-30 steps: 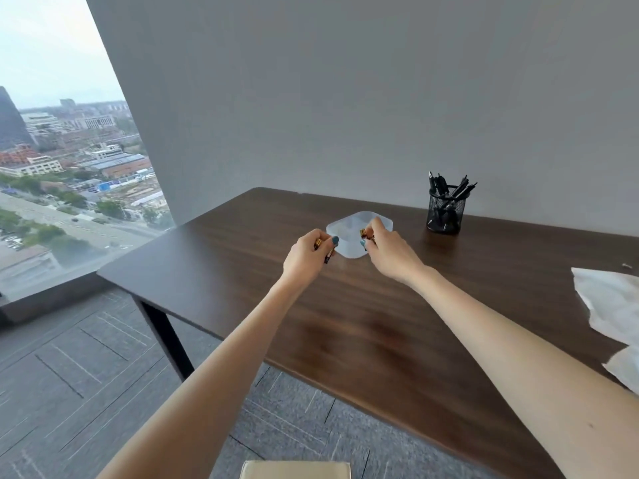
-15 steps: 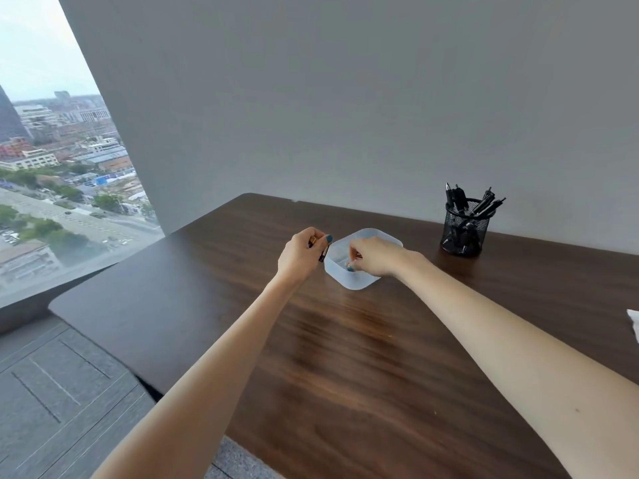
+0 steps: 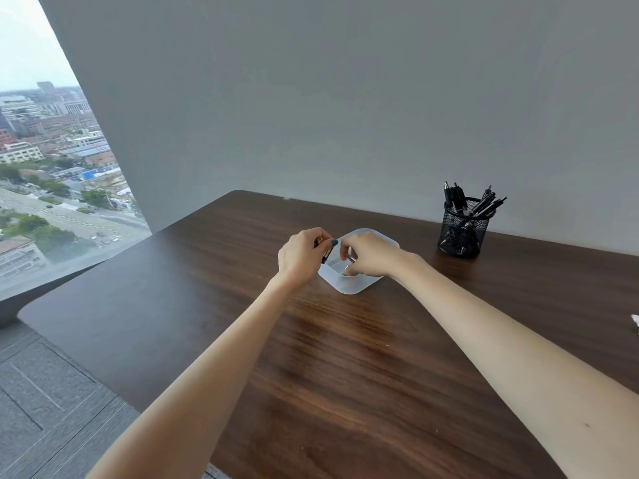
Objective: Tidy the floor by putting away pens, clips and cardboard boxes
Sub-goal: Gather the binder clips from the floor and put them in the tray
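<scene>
Head view: seen from above, a dark brown wood-grain counter [image 3: 345, 392] with rounded corners, glossy and streaked, set against a plain grey matte wall [image 3: 345, 98]. Near its middle, a small translucent white plastic tub [image 3: 349, 284], square with softly rounded corners, resting flat on the wood.

Left hand [image 3: 299, 259] just beside the tub's left rim, fingers [image 3: 320, 236] curled shut around small dark binder clips [image 3: 326, 254] with a glint of gold metal; thumbnail painted teal. Right hand [image 3: 371, 255] dipped over the tub's opening, fingers bent downward and closed on a small silvery metal clip [image 3: 351, 259] held inside the rim. Clip's exact shape too small to tell. Both bare forearms stretched in from the lower edge, meeting at the tub.

Well apart to the right, near the wall, a round black wire-mesh pen cup [image 3: 462, 233], upright, bristling with black plastic pens [image 3: 484, 205] leaning outward at varied angles.

At the far right edge, a scrap of crumpled white paper [image 3: 635, 322], barely visible.

To the left, a tall glass window [image 3: 52, 167] giving onto a hazy city of low roofs, trees and roads. Below it, grey carpet-tile floor [image 3: 41, 409] with faint ribbed texture and thin seams.
</scene>
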Demonstrator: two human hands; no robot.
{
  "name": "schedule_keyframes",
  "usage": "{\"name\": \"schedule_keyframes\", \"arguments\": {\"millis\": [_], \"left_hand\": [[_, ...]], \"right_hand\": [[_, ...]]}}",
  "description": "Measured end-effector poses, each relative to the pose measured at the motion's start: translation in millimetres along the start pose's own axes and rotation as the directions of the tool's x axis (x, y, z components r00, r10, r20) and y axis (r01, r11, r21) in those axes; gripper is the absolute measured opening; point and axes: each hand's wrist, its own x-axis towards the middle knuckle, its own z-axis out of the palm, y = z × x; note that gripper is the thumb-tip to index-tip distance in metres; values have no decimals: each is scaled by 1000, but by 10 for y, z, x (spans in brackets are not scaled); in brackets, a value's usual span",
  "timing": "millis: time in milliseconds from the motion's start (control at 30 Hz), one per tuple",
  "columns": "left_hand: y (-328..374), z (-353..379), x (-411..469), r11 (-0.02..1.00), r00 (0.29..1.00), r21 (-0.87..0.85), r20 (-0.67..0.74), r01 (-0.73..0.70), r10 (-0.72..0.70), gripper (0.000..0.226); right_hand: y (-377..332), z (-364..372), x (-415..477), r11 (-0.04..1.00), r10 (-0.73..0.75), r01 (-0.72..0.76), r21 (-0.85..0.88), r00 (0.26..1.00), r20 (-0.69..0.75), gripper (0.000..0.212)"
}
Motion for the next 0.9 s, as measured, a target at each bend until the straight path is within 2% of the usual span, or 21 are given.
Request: {"name": "schedule_keyframes", "arguments": {"millis": [167,267,333,500,633,733,900], "left_hand": [[1,-34,64,997,998,67,-34,-41,43,19],[-15,-32,112,989,997,122,12,-81,81,18],[-12,-26,141,987,993,124,71,-101,93,16],[-16,-10,211,965,973,221,206,-145,99,15],[-38,-13,308,970,940,200,336,-138,64,25],[2,-8,337,978,910,145,406,-152,82,24],[-12,4,351,958,896,194,432,-209,108,29]], "right_hand": [[58,26,-9,968,22,-20,250,1000,-7,27],[57,37,-10,950,35,-20,310,998,-45,38],[60,41,-24,952,45,-3,307,991,-128,41],[153,110,-43,913,125,36,407,924,-362,37],[217,186,-67,845,264,6,535,865,-426,30],[234,208,-94,799,321,35,600,819,-476,29],[229,201,-133,699,402,98,709,766,-502,25]]}}
